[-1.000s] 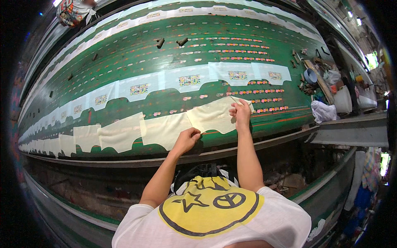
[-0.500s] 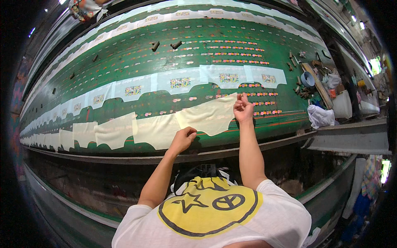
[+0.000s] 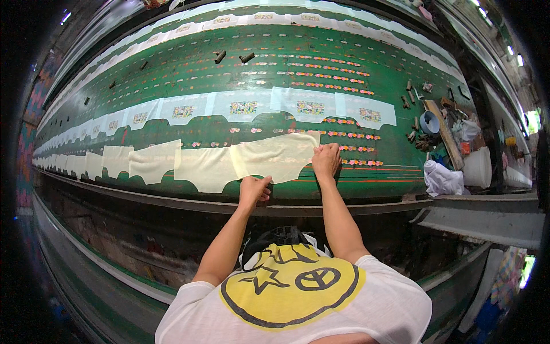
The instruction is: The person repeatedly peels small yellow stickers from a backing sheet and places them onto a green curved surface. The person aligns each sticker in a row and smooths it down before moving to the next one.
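Note:
A pale yellow cut fabric piece (image 3: pixel 278 156) lies on the long green printing table (image 3: pixel 395 178) just beyond my hands. Its left end laps over the neighbouring yellow piece (image 3: pixel 201 168). My right hand (image 3: pixel 327 160) is closed, back upward, at the right end of the fabric, fingertips pinching its edge. At the near edge, my left hand (image 3: pixel 255 191) has curled fingers, with thumb and forefinger against the cloth's lower corner. Their exact grip there is partly hidden. More yellow pieces (image 3: pixel 153 162) run off to the left in a row.
Beyond lies a row of light blue fabric pieces (image 3: pixel 243 109) with colourful prints. Two dark cylinders (image 3: pixel 247 58) lie farther back. At the right are a blue bowl (image 3: pixel 429 122), a wooden board (image 3: pixel 444 135), a white cloth (image 3: pixel 443 179) and a white bucket (image 3: pixel 476 167). A metal rail (image 3: pixel 286 211) borders the near side.
My right hand has turned palm down and come nearer, onto the fabric's right edge. My left hand has shifted right to its near corner. The view has shifted slightly.

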`<state>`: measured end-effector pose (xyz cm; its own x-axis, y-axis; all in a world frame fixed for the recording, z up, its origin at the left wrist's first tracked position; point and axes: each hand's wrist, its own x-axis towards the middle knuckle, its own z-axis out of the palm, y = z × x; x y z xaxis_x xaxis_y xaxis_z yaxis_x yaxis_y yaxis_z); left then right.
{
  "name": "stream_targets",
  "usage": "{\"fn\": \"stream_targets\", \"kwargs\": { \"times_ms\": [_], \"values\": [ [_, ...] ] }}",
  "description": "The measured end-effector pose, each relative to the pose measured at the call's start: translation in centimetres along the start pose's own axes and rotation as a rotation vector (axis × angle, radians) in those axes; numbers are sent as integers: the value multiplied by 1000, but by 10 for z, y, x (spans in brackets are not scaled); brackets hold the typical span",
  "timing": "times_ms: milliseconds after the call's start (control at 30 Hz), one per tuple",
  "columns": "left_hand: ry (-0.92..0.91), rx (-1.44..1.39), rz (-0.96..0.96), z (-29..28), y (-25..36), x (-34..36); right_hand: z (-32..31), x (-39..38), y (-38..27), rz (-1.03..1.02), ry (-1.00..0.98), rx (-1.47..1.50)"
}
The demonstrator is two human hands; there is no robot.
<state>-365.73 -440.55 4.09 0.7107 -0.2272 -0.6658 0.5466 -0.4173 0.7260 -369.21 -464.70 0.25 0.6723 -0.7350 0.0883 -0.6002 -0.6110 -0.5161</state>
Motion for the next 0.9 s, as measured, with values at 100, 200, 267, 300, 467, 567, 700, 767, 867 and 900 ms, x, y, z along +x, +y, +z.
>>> {"fn": "stream_targets", "kwargs": {
  "times_ms": [100, 200, 267, 300, 467, 567, 700, 767, 867, 900],
  "values": [
    [53, 207, 90, 7, -1, 5, -10, 4, 4, 93, -118, 278],
    [126, 312, 120, 14, 0, 1, -16, 7, 18, 93, -109, 463],
    [165, 323, 154, 16, -7, 3, -18, 9, 30, 80, -116, 533],
    [188, 327, 171, 16, -10, 3, -21, 9, 30, 82, -128, 571],
    [147, 282, 189, 13, -16, -2, -28, 6, 52, -39, -140, 538],
    [183, 192, 268, 8, -27, -4, -32, -1, 54, -47, -165, 430],
    [200, 120, 328, 4, -21, -23, -32, -6, 66, -21, -201, 372],
    [223, 108, 335, -1, -22, -29, -36, -11, 64, -30, -184, 353],
    [235, 102, 359, -10, -25, -31, -30, -12, 72, -35, -120, 356],
    [239, 99, 368, -15, -27, -29, -31, -12, 70, -47, -110, 339]
  ]
}}
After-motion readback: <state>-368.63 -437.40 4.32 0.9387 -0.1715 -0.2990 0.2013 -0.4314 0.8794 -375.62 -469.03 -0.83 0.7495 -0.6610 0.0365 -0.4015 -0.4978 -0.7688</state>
